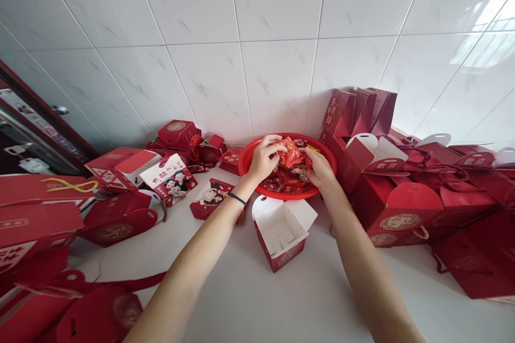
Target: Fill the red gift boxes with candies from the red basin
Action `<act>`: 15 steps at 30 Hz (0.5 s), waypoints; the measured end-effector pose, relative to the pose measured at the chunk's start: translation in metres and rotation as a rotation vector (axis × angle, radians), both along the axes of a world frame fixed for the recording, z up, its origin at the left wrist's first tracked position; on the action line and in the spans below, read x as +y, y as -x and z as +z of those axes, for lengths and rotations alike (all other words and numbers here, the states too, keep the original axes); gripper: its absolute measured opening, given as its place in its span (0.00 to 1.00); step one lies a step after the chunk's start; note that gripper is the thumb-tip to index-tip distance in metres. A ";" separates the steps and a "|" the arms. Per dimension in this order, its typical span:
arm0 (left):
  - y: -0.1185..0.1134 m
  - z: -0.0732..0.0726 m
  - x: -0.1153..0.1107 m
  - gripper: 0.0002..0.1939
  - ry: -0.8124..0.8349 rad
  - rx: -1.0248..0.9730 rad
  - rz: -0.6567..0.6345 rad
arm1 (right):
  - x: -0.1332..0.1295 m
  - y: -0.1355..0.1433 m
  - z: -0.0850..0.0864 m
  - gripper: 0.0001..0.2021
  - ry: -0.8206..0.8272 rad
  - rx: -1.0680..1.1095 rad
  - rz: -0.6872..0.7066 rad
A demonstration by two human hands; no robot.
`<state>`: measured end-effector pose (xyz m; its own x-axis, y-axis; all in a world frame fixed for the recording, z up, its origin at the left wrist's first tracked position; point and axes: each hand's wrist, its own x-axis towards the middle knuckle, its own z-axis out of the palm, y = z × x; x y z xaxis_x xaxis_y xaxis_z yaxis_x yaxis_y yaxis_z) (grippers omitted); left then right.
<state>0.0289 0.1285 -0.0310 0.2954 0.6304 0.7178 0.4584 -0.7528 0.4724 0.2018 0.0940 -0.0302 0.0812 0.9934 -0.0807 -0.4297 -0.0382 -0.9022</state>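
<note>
Over a red plastic basin [246, 163] my left hand [265, 159] pinches a shiny red candy packet [291, 153] between thumb and fingers. On the packet's other side, my right hand [317, 167] has its fingers curled in against it, partly among the wrappers. More red wrapped sweets [284, 181] fill the basin below both hands. Just in front of the basin stands an open gift box [286, 257], dark red outside and white inside, its flaps raised. Nothing lies in the part of its inside that shows.
Red gift boxes crowd the table [257, 305] on both sides. A flat printed box [209, 197] lies left of the open one. At right, boxes [402, 206] are stacked, with tall bags [362, 110] behind. The tiled wall [277, 80] closes the back.
</note>
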 end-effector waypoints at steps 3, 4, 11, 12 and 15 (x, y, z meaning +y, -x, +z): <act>-0.002 0.000 -0.002 0.14 0.008 -0.001 -0.023 | -0.003 0.000 0.001 0.10 -0.021 -0.002 0.015; -0.003 0.001 -0.002 0.14 0.014 0.000 -0.034 | -0.004 0.000 0.001 0.11 -0.033 -0.003 0.015; 0.024 0.009 0.008 0.14 0.330 -0.088 0.067 | -0.001 -0.005 -0.002 0.15 -0.069 0.017 -0.107; 0.031 0.010 0.011 0.12 0.417 -0.005 0.041 | -0.001 -0.005 -0.002 0.15 -0.065 0.017 -0.116; 0.047 0.009 0.014 0.07 0.613 0.314 -0.016 | 0.000 -0.005 -0.002 0.13 -0.050 0.014 -0.120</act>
